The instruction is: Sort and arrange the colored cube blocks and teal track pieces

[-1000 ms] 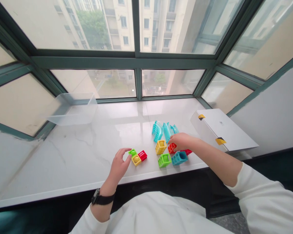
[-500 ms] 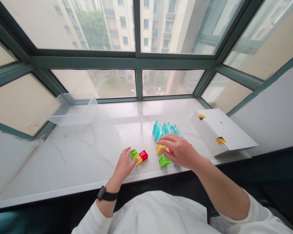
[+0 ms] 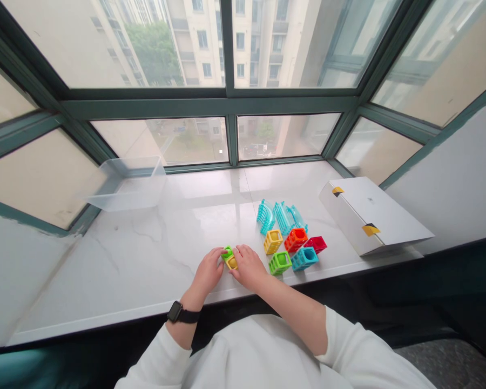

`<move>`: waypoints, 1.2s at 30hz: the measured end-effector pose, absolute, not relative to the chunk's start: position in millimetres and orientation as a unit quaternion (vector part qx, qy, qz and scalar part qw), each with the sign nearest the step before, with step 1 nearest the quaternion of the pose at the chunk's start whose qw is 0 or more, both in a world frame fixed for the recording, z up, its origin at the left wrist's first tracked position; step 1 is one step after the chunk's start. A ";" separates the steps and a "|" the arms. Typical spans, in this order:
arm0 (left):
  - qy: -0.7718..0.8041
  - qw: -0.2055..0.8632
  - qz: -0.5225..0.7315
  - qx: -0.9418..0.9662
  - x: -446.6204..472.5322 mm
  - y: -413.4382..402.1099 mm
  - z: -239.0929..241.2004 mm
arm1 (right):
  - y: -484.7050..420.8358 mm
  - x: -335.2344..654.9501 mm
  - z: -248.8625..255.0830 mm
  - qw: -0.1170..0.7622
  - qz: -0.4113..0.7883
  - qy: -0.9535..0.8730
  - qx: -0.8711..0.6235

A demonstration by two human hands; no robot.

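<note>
Pinching from both sides, my left hand (image 3: 208, 274) and my right hand (image 3: 249, 267) are clasping the small green and yellow plastic block pair (image 3: 229, 257) with curled fingertips. The pair is lying on the white marble sill (image 3: 146, 254), well to the left of the flat white cardboard box (image 3: 372, 216). Its long axis is running away from me, green end far, yellow end near, leaning slightly leftward. Loose coloured plastic lattice cubes (image 3: 295, 240) are sitting between it and the box.
</note>
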State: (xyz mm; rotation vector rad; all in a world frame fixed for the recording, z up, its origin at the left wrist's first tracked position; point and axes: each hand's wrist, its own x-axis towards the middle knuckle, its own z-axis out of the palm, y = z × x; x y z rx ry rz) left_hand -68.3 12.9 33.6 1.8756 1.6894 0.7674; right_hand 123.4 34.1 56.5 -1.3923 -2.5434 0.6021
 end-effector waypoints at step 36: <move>0.732 0.135 0.273 0.610 -93.2 -4.8 31.6 | 32.5 120.3 37.1 0.137 0.202 -0.840 -0.484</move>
